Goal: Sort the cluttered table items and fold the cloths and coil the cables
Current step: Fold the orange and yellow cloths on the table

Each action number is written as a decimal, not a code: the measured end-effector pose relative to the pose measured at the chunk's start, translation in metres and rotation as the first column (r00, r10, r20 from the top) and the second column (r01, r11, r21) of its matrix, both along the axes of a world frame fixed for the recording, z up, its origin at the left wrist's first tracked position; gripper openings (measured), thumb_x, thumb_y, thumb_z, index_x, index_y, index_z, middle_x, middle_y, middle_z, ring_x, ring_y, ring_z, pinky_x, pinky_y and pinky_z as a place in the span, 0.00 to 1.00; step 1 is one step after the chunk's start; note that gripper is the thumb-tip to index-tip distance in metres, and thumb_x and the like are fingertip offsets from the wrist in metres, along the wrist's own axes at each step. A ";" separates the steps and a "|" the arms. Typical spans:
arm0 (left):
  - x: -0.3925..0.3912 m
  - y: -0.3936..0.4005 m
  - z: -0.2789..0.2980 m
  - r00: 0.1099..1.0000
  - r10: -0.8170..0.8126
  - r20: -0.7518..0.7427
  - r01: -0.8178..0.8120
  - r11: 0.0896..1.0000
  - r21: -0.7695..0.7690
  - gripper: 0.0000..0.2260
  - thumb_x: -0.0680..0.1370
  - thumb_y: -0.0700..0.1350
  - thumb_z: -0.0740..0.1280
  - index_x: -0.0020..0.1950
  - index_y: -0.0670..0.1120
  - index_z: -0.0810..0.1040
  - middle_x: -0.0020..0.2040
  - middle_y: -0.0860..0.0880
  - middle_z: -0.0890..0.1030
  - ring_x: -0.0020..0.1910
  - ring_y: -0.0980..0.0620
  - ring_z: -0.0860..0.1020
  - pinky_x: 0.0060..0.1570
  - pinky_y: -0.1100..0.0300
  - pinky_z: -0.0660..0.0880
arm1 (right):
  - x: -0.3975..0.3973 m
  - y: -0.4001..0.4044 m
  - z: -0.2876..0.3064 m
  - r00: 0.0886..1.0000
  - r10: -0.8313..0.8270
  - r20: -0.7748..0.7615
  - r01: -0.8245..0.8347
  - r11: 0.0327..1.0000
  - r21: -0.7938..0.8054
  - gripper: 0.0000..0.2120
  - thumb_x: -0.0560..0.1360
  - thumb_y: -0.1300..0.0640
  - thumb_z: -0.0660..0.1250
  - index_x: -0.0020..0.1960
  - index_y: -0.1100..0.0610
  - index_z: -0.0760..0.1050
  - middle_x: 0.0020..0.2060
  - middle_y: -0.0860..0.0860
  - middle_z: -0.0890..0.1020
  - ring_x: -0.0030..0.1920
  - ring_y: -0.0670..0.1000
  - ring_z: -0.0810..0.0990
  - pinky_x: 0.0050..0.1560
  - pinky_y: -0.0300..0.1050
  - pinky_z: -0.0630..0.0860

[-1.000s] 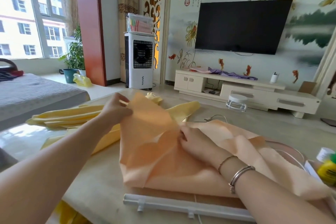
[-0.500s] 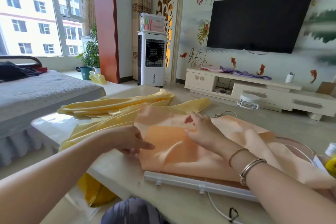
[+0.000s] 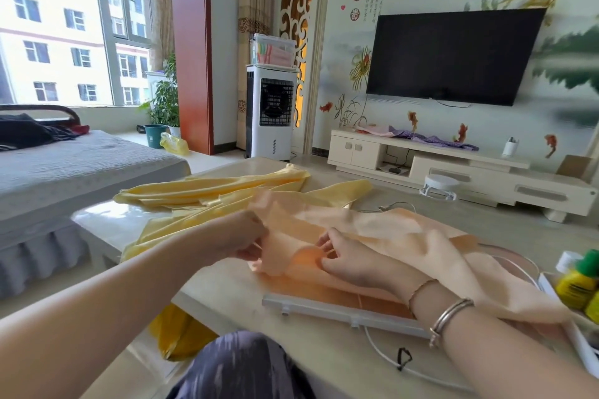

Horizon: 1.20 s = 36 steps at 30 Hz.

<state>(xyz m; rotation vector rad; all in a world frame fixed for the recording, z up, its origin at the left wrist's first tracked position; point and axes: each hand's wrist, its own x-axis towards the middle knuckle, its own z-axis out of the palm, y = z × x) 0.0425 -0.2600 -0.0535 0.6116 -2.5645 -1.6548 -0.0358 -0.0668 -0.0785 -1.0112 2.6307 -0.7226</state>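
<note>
A peach cloth [image 3: 382, 230] lies crumpled across the middle of the beige table [image 3: 227, 295]. My left hand [image 3: 241, 238] pinches its left edge, fingers curled into the fabric. Just to the right, my right hand [image 3: 350, 256] grips a fold of the same cloth with curled fingers. A yellow cloth [image 3: 207, 194] lies spread behind and to the left, partly hanging off the table's left edge. A white cable [image 3: 392, 363] runs along the near right of the table with a black tie on it.
A white-framed board [image 3: 340, 316] lies under the peach cloth. Yellow bottles [image 3: 580, 282] stand in a tray at the right edge. A grey bed [image 3: 64, 172] is to the left, a TV stand [image 3: 453, 172] beyond. A yellow bag [image 3: 181, 330] hangs below the table.
My left hand came down from the lifted far corner to the cloth's near left edge and now pinches it. My right hand shifted toward me and took a fold.
</note>
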 end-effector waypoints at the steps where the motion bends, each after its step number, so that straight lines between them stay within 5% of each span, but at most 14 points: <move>1: -0.001 0.000 0.004 0.995 0.072 -0.072 -0.071 0.997 0.019 0.04 0.82 0.40 0.58 0.54 0.41 0.71 0.45 0.44 0.78 0.38 0.48 0.78 0.44 0.54 0.80 | 0.001 0.000 0.002 1.000 0.005 0.010 -0.005 0.999 0.033 0.20 0.79 0.49 0.62 0.68 0.55 0.63 0.61 0.51 0.73 0.60 0.50 0.73 0.63 0.46 0.71; 4: -0.002 0.002 0.012 0.944 0.158 -0.289 -0.204 0.969 -0.138 0.05 0.83 0.46 0.55 0.54 0.46 0.66 0.44 0.46 0.75 0.38 0.49 0.75 0.34 0.55 0.76 | 0.005 0.000 0.003 1.000 0.016 0.015 -0.017 0.996 0.091 0.24 0.80 0.43 0.57 0.71 0.55 0.59 0.64 0.51 0.72 0.60 0.50 0.73 0.62 0.45 0.69; 7: 0.004 0.001 0.014 0.848 -0.014 -0.530 -0.267 0.852 -0.450 0.03 0.83 0.45 0.55 0.53 0.47 0.64 0.36 0.47 0.76 0.32 0.49 0.74 0.27 0.56 0.71 | 0.006 0.001 -0.002 0.999 0.010 0.038 -0.014 0.994 0.110 0.29 0.80 0.40 0.54 0.73 0.56 0.56 0.68 0.52 0.70 0.64 0.52 0.72 0.66 0.49 0.67; 9: 0.008 -0.009 0.011 0.864 -0.122 -0.489 -0.299 0.656 -0.693 0.02 0.82 0.46 0.54 0.53 0.48 0.63 0.33 0.48 0.76 0.30 0.48 0.75 0.30 0.54 0.73 | 0.005 0.003 -0.007 0.999 0.014 0.041 -0.020 0.991 0.134 0.32 0.80 0.39 0.54 0.75 0.57 0.54 0.71 0.53 0.67 0.67 0.52 0.69 0.68 0.48 0.65; 11: 0.008 -0.024 0.004 0.965 -0.059 -0.254 -0.181 0.550 -0.815 0.05 0.81 0.50 0.56 0.52 0.49 0.66 0.38 0.49 0.76 0.34 0.49 0.76 0.33 0.55 0.75 | 0.001 0.002 -0.010 1.000 0.016 -0.009 -0.014 0.986 0.166 0.32 0.79 0.40 0.55 0.75 0.58 0.55 0.73 0.53 0.64 0.70 0.52 0.67 0.69 0.46 0.64; 14: 0.006 -0.039 -0.005 0.993 0.060 0.106 0.027 0.739 -0.673 0.14 0.78 0.59 0.61 0.51 0.49 0.71 0.45 0.50 0.76 0.39 0.52 0.78 0.33 0.59 0.77 | -0.010 -0.002 -0.004 0.991 -0.023 -0.132 0.036 0.994 0.101 0.21 0.80 0.49 0.55 0.70 0.56 0.65 0.69 0.54 0.69 0.66 0.52 0.70 0.65 0.45 0.67; 16: -0.004 -0.047 -0.011 0.987 0.096 0.131 -0.026 0.889 -0.457 0.20 0.78 0.61 0.61 0.51 0.43 0.74 0.43 0.47 0.79 0.34 0.51 0.79 0.29 0.60 0.77 | -0.025 -0.004 0.001 0.974 -0.088 -0.211 0.106 0.991 0.077 0.18 0.80 0.53 0.55 0.68 0.55 0.67 0.67 0.54 0.71 0.65 0.53 0.70 0.64 0.45 0.68; 18: -0.019 -0.056 -0.016 0.985 0.158 0.066 -0.129 0.937 -0.324 0.23 0.77 0.60 0.63 0.48 0.38 0.77 0.36 0.45 0.80 0.28 0.50 0.77 0.27 0.60 0.75 | -0.042 -0.004 0.004 0.955 -0.117 -0.273 0.164 0.974 0.157 0.18 0.80 0.52 0.56 0.68 0.54 0.65 0.67 0.54 0.70 0.66 0.55 0.68 0.64 0.46 0.67; 21: -0.040 -0.064 -0.021 0.978 0.210 -0.006 -0.208 0.966 -0.151 0.16 0.74 0.51 0.71 0.47 0.38 0.74 0.35 0.43 0.78 0.29 0.47 0.76 0.31 0.57 0.74 | -0.063 0.001 0.004 0.949 -0.129 -0.288 0.222 0.921 0.320 0.20 0.77 0.48 0.57 0.67 0.55 0.63 0.67 0.53 0.69 0.66 0.57 0.66 0.62 0.48 0.66; 24: -0.059 -0.070 -0.023 0.992 0.128 0.000 -0.127 0.987 -0.094 0.13 0.70 0.39 0.75 0.49 0.43 0.74 0.43 0.41 0.78 0.41 0.43 0.78 0.44 0.52 0.78 | -0.081 0.004 0.002 0.936 -0.171 -0.307 0.272 0.906 0.325 0.14 0.74 0.48 0.59 0.57 0.51 0.66 0.62 0.49 0.70 0.64 0.55 0.65 0.57 0.48 0.64; 27: -0.075 -0.073 -0.023 0.995 0.083 -0.048 -0.091 0.977 -0.195 0.12 0.68 0.37 0.75 0.43 0.47 0.74 0.47 0.43 0.79 0.43 0.44 0.77 0.45 0.54 0.77 | -0.102 0.005 -0.001 0.945 -0.143 -0.295 0.255 0.887 0.385 0.08 0.70 0.48 0.62 0.42 0.50 0.65 0.49 0.48 0.73 0.55 0.52 0.67 0.44 0.45 0.63; 30: -0.087 -0.076 -0.024 0.977 0.101 -0.187 -0.151 0.948 -0.281 0.12 0.68 0.37 0.75 0.40 0.48 0.73 0.43 0.46 0.79 0.39 0.47 0.75 0.41 0.57 0.73 | -0.116 0.003 0.001 0.975 -0.106 -0.197 0.185 0.876 0.446 0.13 0.70 0.48 0.64 0.34 0.51 0.62 0.38 0.47 0.67 0.45 0.50 0.64 0.35 0.44 0.58; 33: -0.099 -0.082 -0.024 0.939 0.136 -0.317 -0.233 0.928 -0.292 0.12 0.70 0.38 0.73 0.45 0.49 0.72 0.43 0.48 0.79 0.41 0.46 0.76 0.37 0.57 0.73 | -0.131 -0.002 0.008 0.987 -0.096 -0.129 0.136 0.926 0.352 0.11 0.73 0.51 0.65 0.36 0.51 0.64 0.35 0.46 0.71 0.37 0.47 0.68 0.34 0.41 0.61; 36: -0.117 -0.091 -0.022 0.913 0.179 -0.367 -0.305 0.898 -0.318 0.11 0.74 0.39 0.69 0.51 0.49 0.71 0.45 0.49 0.77 0.42 0.49 0.76 0.32 0.59 0.69 | -0.153 -0.012 0.010 0.969 -0.180 -0.167 0.205 0.967 0.149 0.03 0.75 0.56 0.61 0.43 0.53 0.67 0.40 0.50 0.76 0.40 0.50 0.73 0.38 0.43 0.66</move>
